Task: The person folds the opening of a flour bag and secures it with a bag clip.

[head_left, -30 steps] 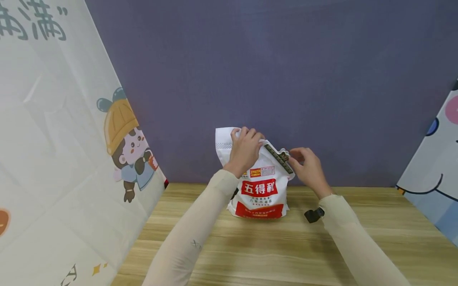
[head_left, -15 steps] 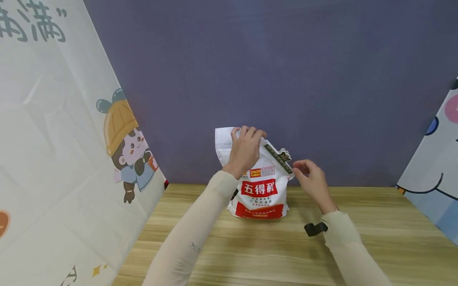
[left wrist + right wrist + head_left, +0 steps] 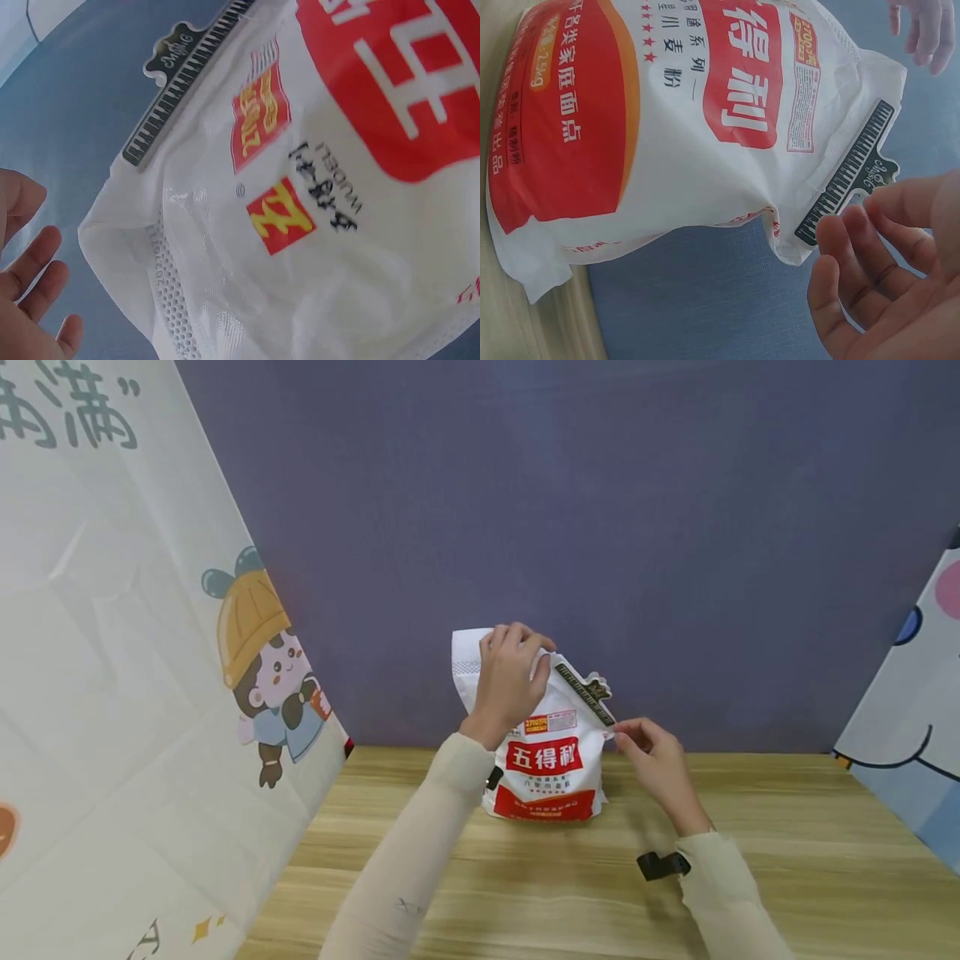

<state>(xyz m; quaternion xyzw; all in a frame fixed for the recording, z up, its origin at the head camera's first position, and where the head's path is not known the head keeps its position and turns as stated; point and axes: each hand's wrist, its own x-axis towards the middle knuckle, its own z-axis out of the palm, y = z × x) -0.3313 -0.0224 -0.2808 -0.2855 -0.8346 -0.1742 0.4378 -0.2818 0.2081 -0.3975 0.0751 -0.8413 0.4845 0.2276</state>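
A white and red flour bag (image 3: 551, 785) stands upright on the table, its top folded over on a slant. A bag clip (image 3: 585, 693) with a black-and-white piano-key pattern and a lettered handle sits along the folded edge; the clip (image 3: 184, 82) also shows in the left wrist view. My left hand (image 3: 510, 681) is at the bag's top, its loosely bent fingers (image 3: 34, 270) apart from the plastic in the left wrist view. My right hand (image 3: 656, 760) is beside the clip's lower end, fingertips (image 3: 855, 221) right by it with nothing visible between them.
A wood-grain table (image 3: 570, 893) runs beneath the bag. Behind it rises a plain blue-grey backdrop (image 3: 600, 510). Cartoon-printed panels stand at the left (image 3: 135, 652) and right (image 3: 915, 718). A small black camera (image 3: 660, 866) is worn on the right wrist.
My right hand has left the clip's handle and moved down toward its lower end. My left hand has loosened at the bag's top, its thumb now showing in front. The clip stays on the fold.
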